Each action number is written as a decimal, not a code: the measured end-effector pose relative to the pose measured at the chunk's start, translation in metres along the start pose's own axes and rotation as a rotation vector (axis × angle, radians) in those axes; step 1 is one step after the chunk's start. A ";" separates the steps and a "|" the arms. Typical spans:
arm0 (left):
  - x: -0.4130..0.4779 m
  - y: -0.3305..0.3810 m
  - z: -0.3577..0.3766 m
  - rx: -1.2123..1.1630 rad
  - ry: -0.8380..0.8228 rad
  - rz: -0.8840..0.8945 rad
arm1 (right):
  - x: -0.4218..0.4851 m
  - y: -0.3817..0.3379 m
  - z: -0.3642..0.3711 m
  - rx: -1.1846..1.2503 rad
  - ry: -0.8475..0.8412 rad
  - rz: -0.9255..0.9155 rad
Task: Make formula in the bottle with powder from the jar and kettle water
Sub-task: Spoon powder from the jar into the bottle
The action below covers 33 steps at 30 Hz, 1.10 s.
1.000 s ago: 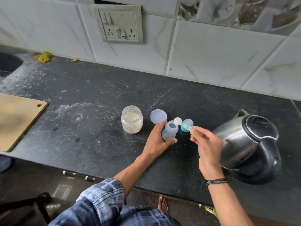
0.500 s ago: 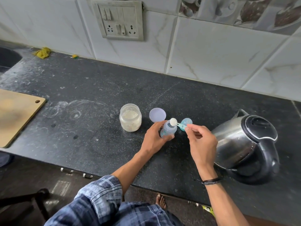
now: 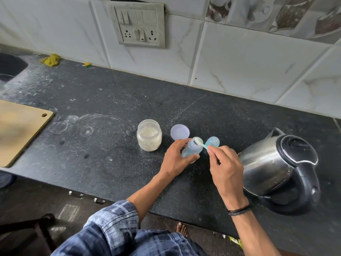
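Observation:
A small clear blue baby bottle point(image 3: 191, 149) stands open on the black counter point(image 3: 110, 159), and my left hand point(image 3: 176, 159) grips its body. My right hand point(image 3: 224, 165) pinches the handle of a small teal scoop point(image 3: 200, 143) whose white bowl is tipped over the bottle's mouth. The open glass jar point(image 3: 149, 135) of pale powder stands to the left of the bottle. Its lilac lid point(image 3: 180, 131) lies flat behind my left hand. A steel kettle point(image 3: 276, 167) with a black lid and handle sits to the right, close to my right hand.
The bottle's blue cap point(image 3: 213, 141) lies just behind the scoop. A wooden cutting board point(image 3: 18, 130) lies at the counter's left edge, a sink point(image 3: 11, 68) at far left. A switch panel point(image 3: 137, 25) is on the tiled wall. The counter's front edge runs below my arms.
My right hand moved the scoop from beside the bottle to over its mouth and tipped the bowl down. My left hand kept its hold on the bottle.

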<state>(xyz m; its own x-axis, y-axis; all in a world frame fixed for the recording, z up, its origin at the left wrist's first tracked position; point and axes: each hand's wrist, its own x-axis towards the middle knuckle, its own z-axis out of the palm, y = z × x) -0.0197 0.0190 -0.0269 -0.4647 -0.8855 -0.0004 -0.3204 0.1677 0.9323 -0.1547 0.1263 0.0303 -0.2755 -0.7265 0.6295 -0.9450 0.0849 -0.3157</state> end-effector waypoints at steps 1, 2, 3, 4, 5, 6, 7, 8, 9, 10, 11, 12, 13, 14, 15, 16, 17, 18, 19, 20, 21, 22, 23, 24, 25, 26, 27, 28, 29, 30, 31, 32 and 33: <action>0.000 -0.001 0.000 0.004 0.000 0.001 | -0.001 0.002 0.000 -0.012 -0.001 -0.025; 0.000 -0.002 0.000 0.006 -0.001 0.003 | -0.001 0.003 0.001 -0.020 -0.001 -0.048; 0.000 -0.002 0.000 0.007 0.000 0.007 | -0.002 0.005 0.001 -0.024 0.000 -0.071; 0.000 -0.003 -0.001 0.008 0.002 0.011 | -0.002 0.007 0.001 -0.025 0.001 -0.093; 0.000 -0.003 -0.001 0.011 0.004 0.015 | -0.003 0.009 0.002 -0.024 -0.001 -0.113; 0.000 -0.003 -0.001 0.015 0.004 0.017 | -0.004 0.010 0.003 -0.024 -0.006 -0.128; 0.000 -0.002 -0.001 0.020 0.002 0.016 | -0.005 0.011 0.004 -0.024 -0.011 -0.140; 0.000 -0.002 -0.001 0.023 0.001 0.011 | -0.006 0.013 0.004 -0.021 -0.016 -0.147; 0.000 -0.002 -0.001 0.025 -0.001 0.006 | -0.006 0.014 0.005 -0.015 -0.020 -0.152; -0.001 -0.002 -0.001 0.028 -0.001 0.000 | -0.007 0.014 0.005 -0.007 -0.022 -0.155; -0.001 -0.002 -0.001 0.032 0.002 -0.004 | -0.007 0.015 0.006 0.000 -0.023 -0.158; -0.002 -0.002 0.000 0.035 0.004 -0.007 | -0.008 0.015 0.005 0.005 -0.026 -0.159; -0.002 -0.002 0.000 0.037 0.004 -0.009 | -0.008 0.015 0.005 0.009 -0.030 -0.161; -0.003 -0.001 0.000 0.038 0.004 -0.011 | -0.009 0.015 0.004 0.013 -0.035 -0.163; -0.003 -0.001 0.001 0.040 0.004 -0.012 | -0.009 0.015 0.004 0.018 -0.041 -0.165; -0.003 -0.001 0.001 0.045 0.005 -0.013 | -0.010 0.015 0.002 0.024 -0.047 -0.167; -0.003 -0.001 0.001 0.053 0.008 -0.012 | -0.010 0.015 0.001 0.029 -0.052 -0.168; -0.004 -0.001 0.001 0.059 0.009 -0.010 | -0.009 0.015 0.000 0.033 -0.055 -0.167; -0.003 -0.001 0.001 0.061 0.009 -0.009 | -0.010 0.015 0.000 0.035 -0.055 -0.161; -0.004 -0.001 0.001 0.060 0.009 -0.010 | -0.010 0.014 -0.001 0.041 -0.052 -0.150; -0.003 -0.001 0.001 0.061 0.006 -0.013 | -0.009 0.014 -0.002 0.052 -0.048 -0.133; -0.003 0.000 0.001 0.063 0.004 -0.015 | -0.009 0.014 -0.002 0.068 -0.045 -0.113; -0.003 0.000 0.000 0.065 0.004 -0.013 | -0.008 0.014 -0.003 0.088 -0.040 -0.091; -0.004 0.000 0.000 0.068 0.005 -0.007 | -0.008 0.013 -0.004 0.111 -0.032 -0.068; -0.004 0.000 0.000 0.069 0.006 0.000 | -0.007 0.013 -0.006 0.137 -0.021 -0.045; -0.004 0.000 0.000 0.071 0.006 0.006 | -0.006 0.013 -0.007 0.159 -0.008 -0.027; -0.004 0.000 0.000 0.073 0.007 0.009 | -0.005 0.013 -0.008 0.173 0.004 -0.016; -0.003 0.000 0.000 0.078 0.007 0.009 | -0.005 0.012 -0.009 0.182 0.014 -0.014; -0.003 -0.001 -0.001 0.082 0.007 0.010 | -0.006 0.012 -0.009 0.188 0.023 -0.016; -0.003 -0.001 -0.001 0.085 0.006 0.011 | -0.006 0.012 -0.010 0.193 0.030 -0.016; -0.003 -0.001 -0.001 0.086 0.006 0.012 | -0.006 0.012 -0.010 0.197 0.035 -0.013; -0.003 -0.001 -0.001 0.087 0.006 0.013 | -0.007 0.012 -0.010 0.196 0.035 -0.011; -0.003 -0.001 -0.001 0.087 0.007 0.016 | -0.007 0.012 -0.009 0.188 0.026 -0.014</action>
<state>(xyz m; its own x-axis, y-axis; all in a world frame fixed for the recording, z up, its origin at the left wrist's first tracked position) -0.0171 0.0205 -0.0278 -0.4647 -0.8853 0.0174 -0.3838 0.2191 0.8970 -0.1656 0.1392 0.0285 -0.2696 -0.7086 0.6521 -0.8999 -0.0557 -0.4326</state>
